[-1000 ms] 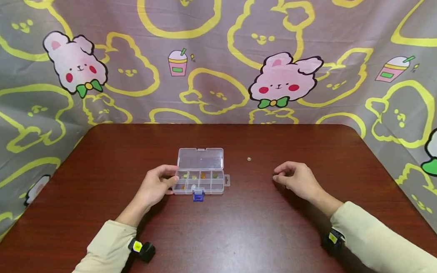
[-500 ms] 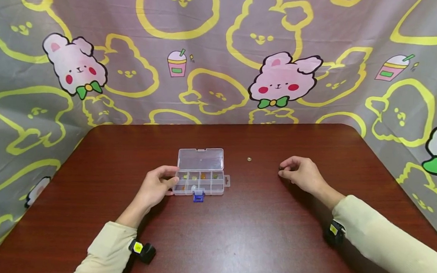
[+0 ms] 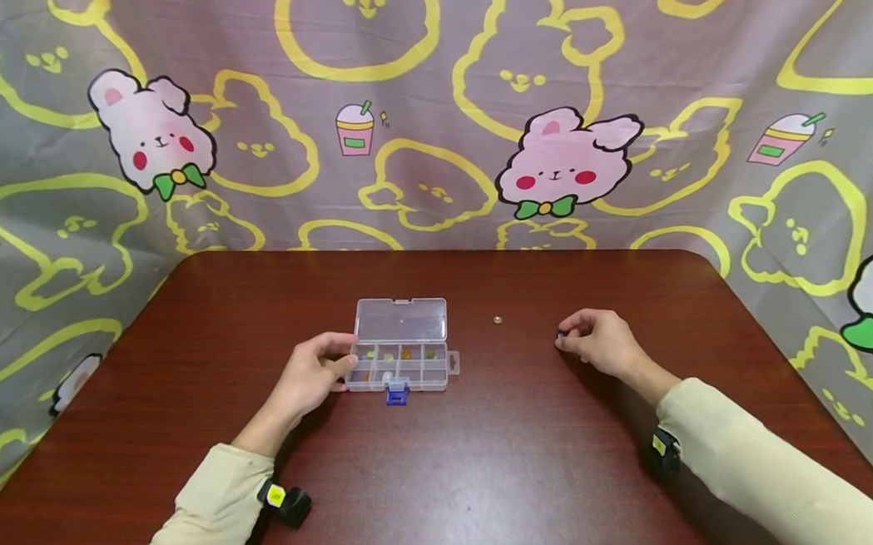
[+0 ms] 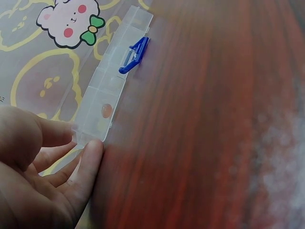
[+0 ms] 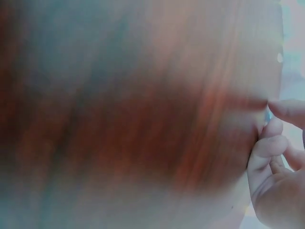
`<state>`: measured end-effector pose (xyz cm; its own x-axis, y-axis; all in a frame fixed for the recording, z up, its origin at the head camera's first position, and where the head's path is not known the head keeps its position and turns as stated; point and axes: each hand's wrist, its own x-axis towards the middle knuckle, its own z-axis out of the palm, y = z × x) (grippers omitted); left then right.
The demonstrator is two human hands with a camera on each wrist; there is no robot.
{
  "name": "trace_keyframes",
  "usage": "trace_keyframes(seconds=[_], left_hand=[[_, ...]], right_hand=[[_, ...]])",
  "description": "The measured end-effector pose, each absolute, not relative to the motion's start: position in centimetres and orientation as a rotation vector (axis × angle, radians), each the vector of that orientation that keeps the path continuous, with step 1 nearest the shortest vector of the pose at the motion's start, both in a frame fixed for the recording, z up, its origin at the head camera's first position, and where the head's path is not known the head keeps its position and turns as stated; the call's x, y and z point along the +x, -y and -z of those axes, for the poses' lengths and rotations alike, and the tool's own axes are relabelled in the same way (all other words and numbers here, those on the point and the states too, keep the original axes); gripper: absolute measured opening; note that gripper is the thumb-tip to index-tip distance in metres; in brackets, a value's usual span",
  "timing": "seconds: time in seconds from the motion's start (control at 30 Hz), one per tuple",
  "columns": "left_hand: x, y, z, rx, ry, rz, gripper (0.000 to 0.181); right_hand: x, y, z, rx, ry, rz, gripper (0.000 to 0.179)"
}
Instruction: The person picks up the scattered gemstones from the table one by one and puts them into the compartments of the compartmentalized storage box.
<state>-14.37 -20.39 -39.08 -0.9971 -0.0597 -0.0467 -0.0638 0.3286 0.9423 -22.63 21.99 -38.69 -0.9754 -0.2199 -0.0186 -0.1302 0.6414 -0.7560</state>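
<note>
A clear plastic compartment box [image 3: 433,381] lies on the table with its lid [image 3: 401,319] up and a blue latch [image 3: 396,394] at its front. Small yellow, orange, green and whitish pieces sit in several compartments. My left hand [image 3: 314,371] grips the box's left end; in the left wrist view the thumb and fingers of this hand [image 4: 52,167] hold the corner beside an orange piece [image 4: 106,110]. To the right, low over the table, my right hand [image 3: 603,343] pinches a small dark bead-like piece [image 3: 561,335], mostly hidden by the fingertips.
One small pale gold piece [image 3: 498,320] lies on the table between the box and my right hand. The brown table [image 3: 438,489] has a patterned cloth [image 3: 432,105] hanging behind it and along its sides.
My right hand has moved slightly right and away from me, and a dark piece now shows between its fingertips. The left hand and the box have stayed put.
</note>
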Motion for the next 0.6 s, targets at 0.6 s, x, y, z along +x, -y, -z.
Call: trace_keyframes(seconds=[0.6], left_hand=[[-14.55, 20.5, 39.18, -0.122, -2.566, -1.802, 0.031]], right_hand=[[-23.2, -22.46, 38.11, -0.255, -2.611, 1.25, 0.026]])
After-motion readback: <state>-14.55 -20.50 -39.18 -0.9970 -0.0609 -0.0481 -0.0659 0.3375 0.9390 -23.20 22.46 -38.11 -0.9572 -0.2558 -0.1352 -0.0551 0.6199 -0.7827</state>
